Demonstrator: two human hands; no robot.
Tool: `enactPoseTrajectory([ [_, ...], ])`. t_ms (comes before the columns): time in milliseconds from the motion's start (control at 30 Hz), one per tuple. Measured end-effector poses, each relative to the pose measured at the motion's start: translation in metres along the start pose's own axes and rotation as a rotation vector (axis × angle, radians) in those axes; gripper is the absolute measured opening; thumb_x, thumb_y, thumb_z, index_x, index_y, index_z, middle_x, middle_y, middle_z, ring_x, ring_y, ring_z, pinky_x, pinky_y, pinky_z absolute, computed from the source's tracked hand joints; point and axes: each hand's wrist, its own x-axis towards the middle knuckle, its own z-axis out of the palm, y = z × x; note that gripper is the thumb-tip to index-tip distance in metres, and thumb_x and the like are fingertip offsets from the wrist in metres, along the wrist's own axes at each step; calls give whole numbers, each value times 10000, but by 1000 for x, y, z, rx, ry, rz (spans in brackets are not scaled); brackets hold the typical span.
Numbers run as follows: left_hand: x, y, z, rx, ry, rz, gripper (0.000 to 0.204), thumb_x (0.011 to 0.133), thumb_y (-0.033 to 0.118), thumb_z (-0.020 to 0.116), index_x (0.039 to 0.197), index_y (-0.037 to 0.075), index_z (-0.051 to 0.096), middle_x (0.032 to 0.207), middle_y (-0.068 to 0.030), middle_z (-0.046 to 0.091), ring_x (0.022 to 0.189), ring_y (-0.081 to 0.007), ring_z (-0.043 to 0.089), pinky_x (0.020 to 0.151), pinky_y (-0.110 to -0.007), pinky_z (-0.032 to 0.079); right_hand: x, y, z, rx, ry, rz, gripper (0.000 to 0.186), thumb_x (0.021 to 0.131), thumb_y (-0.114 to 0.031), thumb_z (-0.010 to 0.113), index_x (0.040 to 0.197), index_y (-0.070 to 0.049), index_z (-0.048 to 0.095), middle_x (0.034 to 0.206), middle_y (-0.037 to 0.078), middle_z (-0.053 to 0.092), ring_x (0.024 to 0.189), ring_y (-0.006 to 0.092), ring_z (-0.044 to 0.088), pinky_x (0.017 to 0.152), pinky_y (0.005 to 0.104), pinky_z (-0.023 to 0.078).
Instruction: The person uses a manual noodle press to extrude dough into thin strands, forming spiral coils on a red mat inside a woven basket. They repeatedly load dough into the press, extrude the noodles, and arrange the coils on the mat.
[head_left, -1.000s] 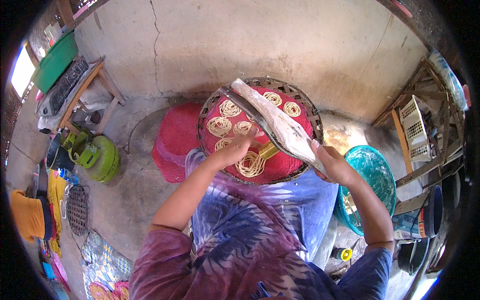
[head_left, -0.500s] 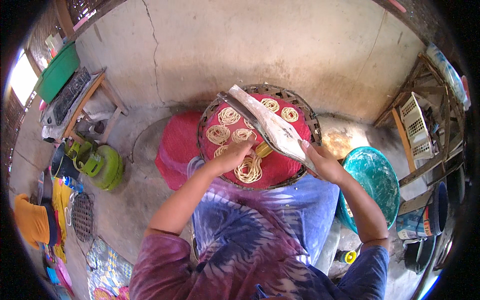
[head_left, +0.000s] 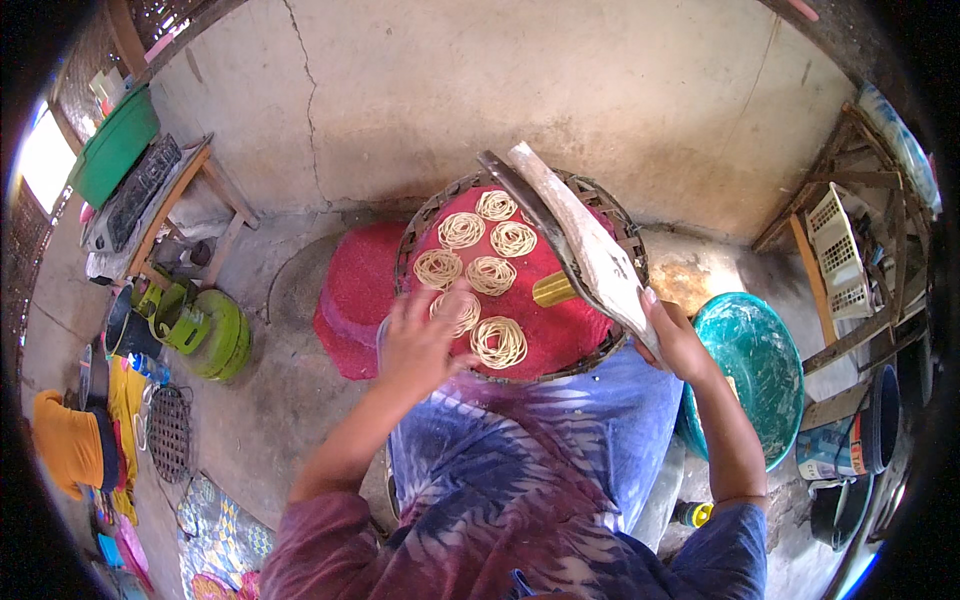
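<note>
A round woven basket [head_left: 630, 232] lined with red cloth [head_left: 540, 340] holds several nests of pale noodle-like strands [head_left: 498, 342], mostly on its left half. My left hand [head_left: 420, 340] is spread over the lower-left nests, slightly blurred; I cannot tell whether it touches them. My right hand [head_left: 672, 340] grips the near end of a long floury press [head_left: 595, 240], with a dark bar along a pale bar, held tilted over the right of the basket. A brass-coloured cylinder [head_left: 555, 288] hangs from the press above the red cloth.
A pale wall [head_left: 480, 80] stands behind. To the left are a red cloth-covered round thing [head_left: 345, 290], a green gas cylinder [head_left: 215, 335] and a wooden table [head_left: 205, 155] with a green tub [head_left: 112, 140]. At right are a teal basin [head_left: 750, 340], wooden racks [head_left: 800, 235] and buckets [head_left: 850, 440].
My left hand has left the brass cylinder, moved left and opened. The press, still in my right hand, has shifted right and swung, uncovering more nests.
</note>
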Motion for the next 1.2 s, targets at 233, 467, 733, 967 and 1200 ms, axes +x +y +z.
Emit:
enactPoseTrajectory([
  [233, -159, -94, 179, -446, 7, -847, 556, 976, 262, 412, 1428, -34, 281, 1452, -341, 286, 1358, -474, 275, 1081, -572, 251, -9, 24, -12, 159, 17, -38, 535, 988, -544, 360, 963, -41, 542, 561, 18, 477, 424, 98, 426, 381, 255, 316],
  [467, -203, -31, 113, -648, -559, -728, 540, 985, 404, 433, 1257, -55, 512, 1253, -335, 519, 1209, -422, 488, 1012, -450, 375, -12, 18, -4, 86, -70, -6, 579, 979, -575, 362, 957, -42, 586, 607, 22, 523, 468, 99, 466, 413, 258, 339],
  [733, -4, 34, -76, -972, -489, 133, 317, 889, 228, 643, 1135, 36, 583, 1070, -125, 645, 990, -253, 623, 832, -397, 480, -36, -18, 68, -188, -495, -207, 576, 967, -535, 429, 1157, -16, 594, 764, 119, 637, 693, 188, 620, 613, 311, 480],
  [967, -14, 85, -40, -996, 120, 555, 401, 919, 223, 582, 1287, 69, 534, 1200, -141, 607, 1073, -249, 590, 941, -376, 451, -40, 3, 54, -698, -57, -839, 339, 940, -367, 509, 995, -50, 614, 669, 164, 624, 608, 370, 623, 571, 475, 489],
  [1200, 20, 114, -38, -502, -304, 611, 231, 932, 201, 524, 1096, 65, 613, 1013, -120, 630, 996, -174, 597, 875, -350, 474, -22, -30, 45, -428, -128, -1161, 480, 980, -411, 414, 1225, -16, 533, 1027, 211, 599, 899, 384, 600, 770, 470, 480],
])
